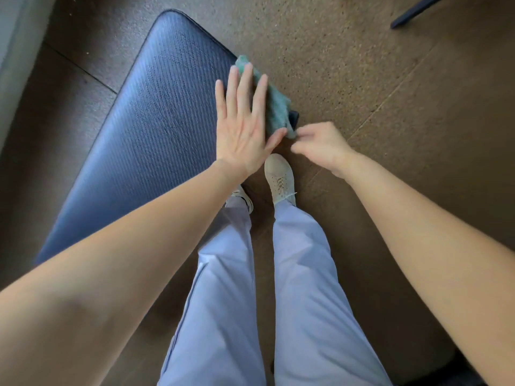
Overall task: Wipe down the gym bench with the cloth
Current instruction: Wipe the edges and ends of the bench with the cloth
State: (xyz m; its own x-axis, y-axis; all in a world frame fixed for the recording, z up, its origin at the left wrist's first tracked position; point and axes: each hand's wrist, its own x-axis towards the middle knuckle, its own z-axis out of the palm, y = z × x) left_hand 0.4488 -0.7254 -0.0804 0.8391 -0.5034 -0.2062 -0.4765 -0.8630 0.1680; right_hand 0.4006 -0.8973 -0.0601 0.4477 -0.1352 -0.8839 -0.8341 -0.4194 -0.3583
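A dark blue padded gym bench runs from lower left to upper middle. A green cloth lies along the bench's right edge, partly hanging over it. My left hand lies flat on the cloth with fingers spread, covering its left part. My right hand is just right of the bench's edge, its fingertips pinching at the cloth's near corner.
Brown speckled rubber floor surrounds the bench. My legs in light trousers and pale shoes stand close to the bench's right side. A dark bar of other equipment shows at the upper right. A pale wall borders the left.
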